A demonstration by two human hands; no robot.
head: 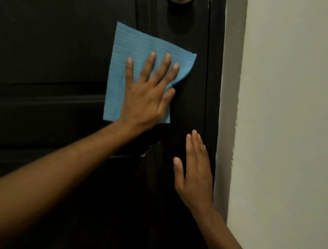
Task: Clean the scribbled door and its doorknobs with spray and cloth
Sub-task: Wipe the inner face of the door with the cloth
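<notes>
head view has my left hand (145, 92) pressing the blue cloth (140, 58) flat-fingered on the dark door (53, 53) near its right edge, right hand (194, 170) flat below, holding nothing; with no pinch, i'd judge the cloth could slip off mid-wipe.

A: What's that round thing at the very top?

B: The pale round doorknob (181, 1); the picture's top edge cuts it, so only a sliver shows.

A: And the blue waffle-textured cloth (142, 53)?

B: Its lower middle is hidden under the left hand (147, 99). The left forearm runs out past the left edge.

A: Any scribbles on the dark panelled door (53, 53)?

B: Too dark to tell. There's a small shiny patch (147, 151) near the middle, too blurred to identify.

A: The right hand (195, 177)?

B: Its forearm leaves at the bottom edge.
</notes>
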